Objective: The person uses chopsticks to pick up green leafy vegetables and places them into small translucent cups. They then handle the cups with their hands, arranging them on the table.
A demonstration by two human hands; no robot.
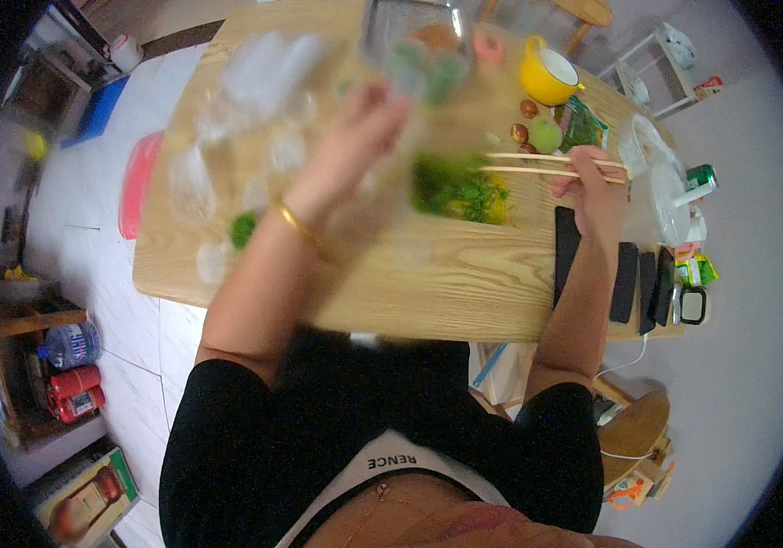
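My right hand (591, 183) grips a pair of wooden chopsticks (535, 163) that point left across the wooden table (460, 281). Their tips reach the chopped green leaves (460, 188), whose left part is blurred. Higher up and to the left is my left hand (371, 127), blurred by motion, with a gold bangle at the wrist. Whether its fingers hold anything cannot be made out. Just past it, a clear tray (371, 34) and some blurred green pieces (441, 75) appear. A small green clump (243, 229) lies beside my left forearm.
Blurred clear plastic bags (271, 68) cover the table's far left. A yellow pot (548, 77), a green round fruit (544, 135) and several brown nuts (519, 133) stand at the far right. Dark slabs (623, 282) and a green can (700, 178) lie along the right side.
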